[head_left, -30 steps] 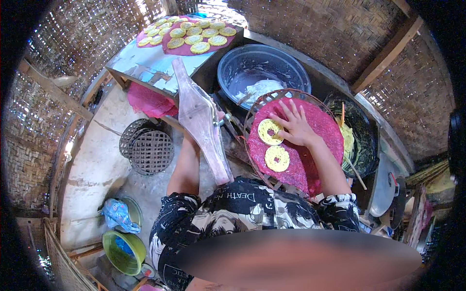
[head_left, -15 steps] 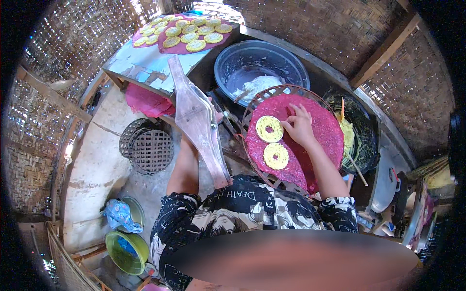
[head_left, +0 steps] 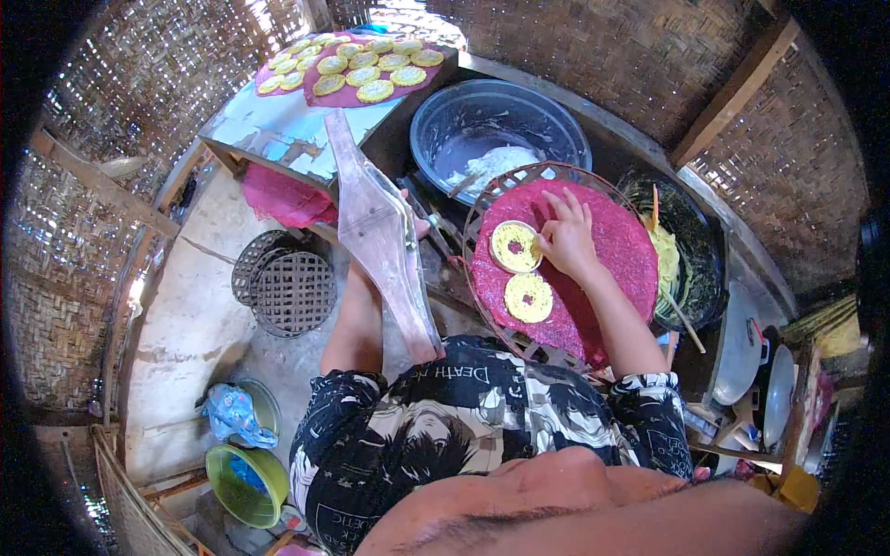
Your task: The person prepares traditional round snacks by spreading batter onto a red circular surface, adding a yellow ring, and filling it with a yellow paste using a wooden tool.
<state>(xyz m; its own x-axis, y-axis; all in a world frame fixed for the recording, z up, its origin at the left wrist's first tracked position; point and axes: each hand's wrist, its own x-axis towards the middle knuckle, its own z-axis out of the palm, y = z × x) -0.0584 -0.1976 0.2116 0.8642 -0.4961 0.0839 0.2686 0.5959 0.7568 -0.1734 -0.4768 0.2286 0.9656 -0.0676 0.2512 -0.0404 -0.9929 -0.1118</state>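
A long pale wooden press (head_left: 374, 222), wide in the middle and narrow at both ends, stands tilted in front of my body. My left hand (head_left: 419, 225) is closed around its far side and mostly hidden by it. Over a woven round tray (head_left: 475, 209) lined with pink-red mesh cloth (head_left: 603, 227), my right hand (head_left: 567, 245) pinches the right edge of a thin ring mould (head_left: 494, 243). Inside that ring lies a yellow lacy dough round (head_left: 508, 260) with a hole in its middle. A second yellow round (head_left: 528, 298) lies bare on the cloth just below it.
Behind the tray stands a large dark basin (head_left: 501, 97) with white paste inside. A black pan (head_left: 705, 269) holding yellow dough and a stick is at the right. Several yellow rounds (head_left: 375, 91) lie on pink cloth on the table (head_left: 269, 120). Woven baskets (head_left: 292, 292) sit at the left.
My right thumb and forefinger have shifted slightly inward over the ring's edge. The press and my left hand have hardly moved.
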